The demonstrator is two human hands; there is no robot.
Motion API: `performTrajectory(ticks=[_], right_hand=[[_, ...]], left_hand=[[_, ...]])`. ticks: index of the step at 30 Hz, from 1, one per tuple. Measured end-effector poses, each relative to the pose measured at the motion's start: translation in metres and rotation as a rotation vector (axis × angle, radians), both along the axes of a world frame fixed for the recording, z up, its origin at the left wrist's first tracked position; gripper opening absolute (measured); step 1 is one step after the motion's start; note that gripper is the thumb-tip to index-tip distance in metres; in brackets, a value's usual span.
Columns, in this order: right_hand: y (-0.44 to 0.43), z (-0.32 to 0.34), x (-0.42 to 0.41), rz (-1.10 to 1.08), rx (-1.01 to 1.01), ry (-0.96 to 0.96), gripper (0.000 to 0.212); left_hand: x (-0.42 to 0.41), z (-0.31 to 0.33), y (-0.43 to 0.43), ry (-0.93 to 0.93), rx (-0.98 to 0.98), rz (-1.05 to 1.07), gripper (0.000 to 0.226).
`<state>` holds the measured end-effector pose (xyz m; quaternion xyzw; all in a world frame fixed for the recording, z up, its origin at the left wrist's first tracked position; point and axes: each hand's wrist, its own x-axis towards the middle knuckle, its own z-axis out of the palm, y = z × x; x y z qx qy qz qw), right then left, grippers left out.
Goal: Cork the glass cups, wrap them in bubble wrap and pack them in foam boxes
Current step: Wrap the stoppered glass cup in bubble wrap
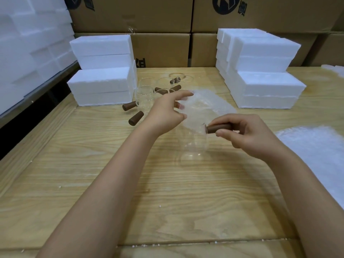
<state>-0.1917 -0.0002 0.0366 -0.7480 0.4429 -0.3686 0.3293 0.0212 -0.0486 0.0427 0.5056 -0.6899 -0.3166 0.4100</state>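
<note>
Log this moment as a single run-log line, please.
stage: wrapping | left hand: holds bubble wrap | right hand: grips brown cork | glass cup: not yet wrapped

Over a wooden counter (93, 174), the right grip (249, 135) holds a glass cup (193, 148) by its brown handle (216, 128). The left grip (165, 112) pinches bubble wrap (204, 107) just beside it.

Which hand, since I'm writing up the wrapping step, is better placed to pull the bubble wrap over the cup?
Probably the left. The left hand holds the edge of the bubble wrap just beyond the glass cup, while the right hand is occupied gripping the cup's brown handle.
</note>
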Motion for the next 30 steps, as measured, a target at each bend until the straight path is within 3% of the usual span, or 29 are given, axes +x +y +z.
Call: performTrajectory(ticks=[7, 10, 15, 20, 23, 26, 30], right_hand=[[-0.003, -0.001, -0.008, -0.027, 0.079, -0.319, 0.024], [-0.005, -0.001, -0.008, -0.142, 0.019, -0.353, 0.025], [-0.009, -0.008, -0.003, -0.374, -0.281, -0.054, 0.021], [-0.007, -0.009, -0.001, -0.41, -0.751, 0.256, 0.018], [-0.008, -0.006, -0.001, -0.448, -0.905, 0.376, 0.016], [-0.006, -0.004, 0.002, -0.552, -0.933, 0.431, 0.012], [-0.005, -0.007, 0.012, -0.473, -0.868, 0.501, 0.009]], left_hand=[[0.006, 0.0, -0.001, -0.054, -0.036, -0.032, 0.062], [0.006, -0.002, -0.001, -0.091, -0.059, -0.034, 0.063], [-0.002, -0.005, -0.002, -0.201, -0.135, -0.051, 0.065], [-0.005, -0.001, 0.003, -0.211, -0.252, -0.003, 0.061], [-0.008, 0.002, 0.008, -0.17, -0.367, 0.053, 0.056], [-0.014, 0.007, 0.013, 0.004, -0.335, 0.051, 0.053], [-0.023, 0.017, 0.022, 0.37, -0.11, -0.208, 0.049]])
